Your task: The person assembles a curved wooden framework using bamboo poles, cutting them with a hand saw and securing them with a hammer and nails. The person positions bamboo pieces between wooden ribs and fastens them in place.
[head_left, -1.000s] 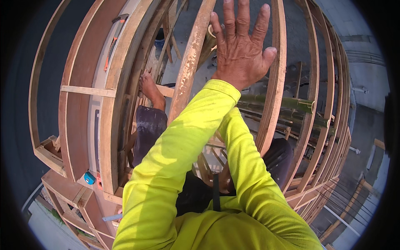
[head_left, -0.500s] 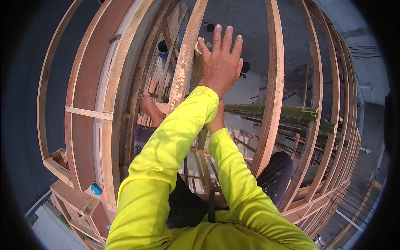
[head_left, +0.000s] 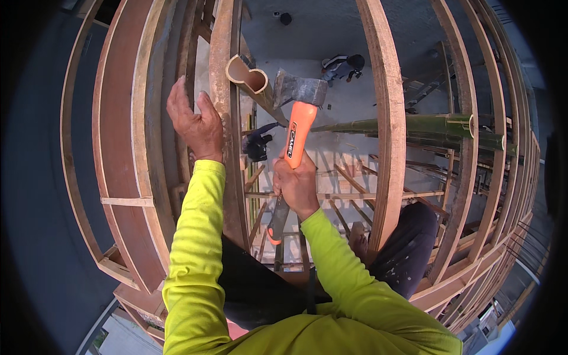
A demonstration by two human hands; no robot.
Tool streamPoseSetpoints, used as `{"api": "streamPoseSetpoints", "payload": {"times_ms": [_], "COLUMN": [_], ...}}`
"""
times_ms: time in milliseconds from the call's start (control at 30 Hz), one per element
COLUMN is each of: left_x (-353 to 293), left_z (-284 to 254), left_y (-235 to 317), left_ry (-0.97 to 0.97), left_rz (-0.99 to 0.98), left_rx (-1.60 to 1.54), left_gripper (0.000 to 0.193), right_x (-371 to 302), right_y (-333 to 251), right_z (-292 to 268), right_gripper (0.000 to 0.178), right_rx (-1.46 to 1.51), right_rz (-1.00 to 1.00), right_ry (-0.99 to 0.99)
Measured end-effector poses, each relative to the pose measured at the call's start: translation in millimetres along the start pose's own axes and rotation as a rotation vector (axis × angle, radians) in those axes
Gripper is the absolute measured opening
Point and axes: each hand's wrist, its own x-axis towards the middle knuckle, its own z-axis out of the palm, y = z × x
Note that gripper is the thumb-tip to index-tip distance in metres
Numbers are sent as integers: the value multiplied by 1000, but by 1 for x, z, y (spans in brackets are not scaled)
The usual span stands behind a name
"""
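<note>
My right hand [head_left: 294, 184] is wrapped round the orange and black handle of a hatchet [head_left: 300, 133]. Its grey, blocky metal head points up and away from me, over the gap between two timber beams. The open end of a bamboo pole [head_left: 269, 100] stands just left of the head, leaning by the left beam [head_left: 222, 71]; no contact with the head can be made out. My left hand [head_left: 200, 127] is raised at that beam, empty, thumb apart from the fingers.
Long timber beams run away on both sides, the nearest right beam [head_left: 387, 118] by my knee. Green bamboo poles [head_left: 438, 125] lie crosswise on the right. Far below, one person [head_left: 343, 66] is on the floor and another [head_left: 256, 145] is among the framing.
My left hand has drawn back and left from over the bamboo. The hatchet has come into sight, upright in my right hand. The view has shifted, showing two people below.
</note>
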Motion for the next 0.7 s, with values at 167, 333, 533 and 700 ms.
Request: {"api": "streamPoseSetpoints", "payload": {"times_ms": [167,333,533,700], "left_x": [20,5,-108,-161], "left_z": [19,40,-21,-131], "left_y": [19,12,155,229], "left_ry": [-195,-188,-592,-908], "left_rz": [185,104,-571,-512], "left_rx": [83,216,-804,-1101], "left_gripper": [52,56,35,47], "right_x": [-54,-112,-167,-188], "right_y": [-78,-140,-153,-128], "right_z": [-59,-120,-125,-80], "right_gripper": [11,17,25,53], "right_rx": [156,61,-344,-919], "right_rz": [-45,55,-36,-533], "right_ry": [143,200,148,-341]}}
